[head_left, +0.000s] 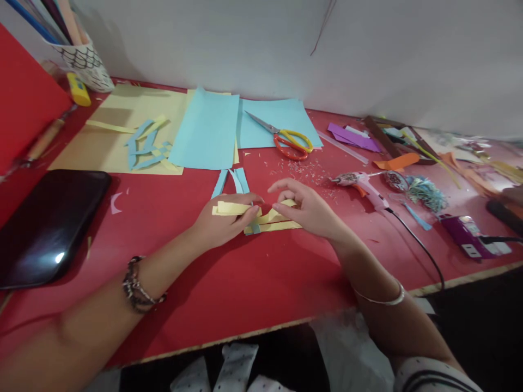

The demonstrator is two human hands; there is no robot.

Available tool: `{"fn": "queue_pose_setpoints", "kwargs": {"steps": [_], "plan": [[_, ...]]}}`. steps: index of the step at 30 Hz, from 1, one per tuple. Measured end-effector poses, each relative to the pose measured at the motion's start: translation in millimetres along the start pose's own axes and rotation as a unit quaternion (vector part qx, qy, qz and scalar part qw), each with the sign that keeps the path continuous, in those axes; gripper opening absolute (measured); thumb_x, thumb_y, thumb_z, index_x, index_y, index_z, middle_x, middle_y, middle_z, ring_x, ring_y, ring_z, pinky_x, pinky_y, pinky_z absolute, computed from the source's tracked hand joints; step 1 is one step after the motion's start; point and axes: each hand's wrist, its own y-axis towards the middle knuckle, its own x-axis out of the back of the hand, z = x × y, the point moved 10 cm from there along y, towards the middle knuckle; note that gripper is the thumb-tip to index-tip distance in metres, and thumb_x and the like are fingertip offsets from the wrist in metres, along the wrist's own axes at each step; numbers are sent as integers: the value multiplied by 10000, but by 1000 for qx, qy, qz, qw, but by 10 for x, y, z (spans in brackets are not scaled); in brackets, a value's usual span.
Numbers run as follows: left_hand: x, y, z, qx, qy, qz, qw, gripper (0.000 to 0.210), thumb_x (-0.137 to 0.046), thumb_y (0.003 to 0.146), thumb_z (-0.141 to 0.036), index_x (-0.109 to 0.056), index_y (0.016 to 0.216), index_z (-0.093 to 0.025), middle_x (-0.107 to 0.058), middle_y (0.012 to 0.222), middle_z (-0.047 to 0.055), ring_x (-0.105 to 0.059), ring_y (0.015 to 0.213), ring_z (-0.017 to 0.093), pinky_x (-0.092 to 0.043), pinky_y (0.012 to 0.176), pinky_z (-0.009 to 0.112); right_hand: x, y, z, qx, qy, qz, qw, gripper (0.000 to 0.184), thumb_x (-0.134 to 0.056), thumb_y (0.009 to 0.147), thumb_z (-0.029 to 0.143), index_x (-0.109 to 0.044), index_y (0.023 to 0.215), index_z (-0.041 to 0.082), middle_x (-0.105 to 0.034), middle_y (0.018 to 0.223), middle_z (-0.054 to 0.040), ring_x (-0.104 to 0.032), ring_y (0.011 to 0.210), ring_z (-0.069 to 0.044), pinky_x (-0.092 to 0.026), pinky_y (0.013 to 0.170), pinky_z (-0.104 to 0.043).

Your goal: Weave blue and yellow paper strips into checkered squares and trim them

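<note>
My left hand (223, 220) is closed, thumb pressed over yellow paper strips (232, 208) that stick out past its fingers. Opposite it, my right hand (304, 209) pinches the other end of the yellow strips between thumb and fingers. More yellow strips (278, 225) lie on the red table just under both hands, crossed by a short blue strip (256, 228) near the left end. Behind my left hand, blue paper strips (241, 179) rest on the table. How the strips join is partly hidden by my fingers.
Blue sheets (208, 128) and scissors (286, 136) lie behind my hands. Loose woven strips (147, 144) sit on a yellow sheet (163, 100). To the right are a pink glue gun (363, 188) with its cord and a purple power socket (469, 237). A black tablet-like slab (53, 218) lies left.
</note>
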Motion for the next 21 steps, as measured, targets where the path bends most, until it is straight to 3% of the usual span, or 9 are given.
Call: {"fn": "queue_pose_setpoints", "kwargs": {"steps": [7, 11, 14, 17, 21], "plan": [[-58, 30, -83, -59, 62, 17, 996, 351, -306, 840, -410, -578, 910, -199, -646, 777, 28, -595, 708, 176, -391, 589, 268, -156, 49, 55, 15, 110, -28, 993, 173, -532, 751, 213, -465, 910, 198, -576, 679, 48, -569, 592, -74, -460, 590, -218], [-72, 36, -78, -74, 98, -5, 992, 332, -345, 827, -392, -568, 975, -194, -640, 787, 25, -588, 692, 175, -371, 562, 262, -228, 29, 140, 51, 86, -8, 995, 160, -519, 779, 203, -488, 935, 192, -602, 740, 31, -597, 651, -79, -468, 616, -214], [-114, 30, -74, -95, 90, 0, 991, 340, -291, 846, -352, -593, 860, -196, -628, 766, 28, -579, 692, 168, -369, 572, 264, -221, 16, 191, 73, 44, -2, 996, 189, -494, 803, 214, -496, 991, 190, -618, 798, 9, -611, 731, -96, -468, 662, -229], [-99, 32, -48, -91, 59, 3, 994, 317, -307, 820, -331, -590, 788, -192, -606, 706, 25, -555, 631, 152, -369, 566, 262, -117, 7, 255, 97, 10, -17, 995, 220, -474, 812, 232, -498, 1027, 189, -621, 837, -13, -606, 809, -118, -467, 727, -261], [-44, 23, -42, -68, 13, 7, 998, 331, -296, 828, -325, -600, 787, -201, -620, 739, 20, -560, 657, 146, -395, 620, 264, 230, -77, 300, 98, -81, -97, 987, 169, -446, 818, 242, -530, 956, 192, -619, 886, -31, -593, 823, -132, -461, 764, -285]]}}
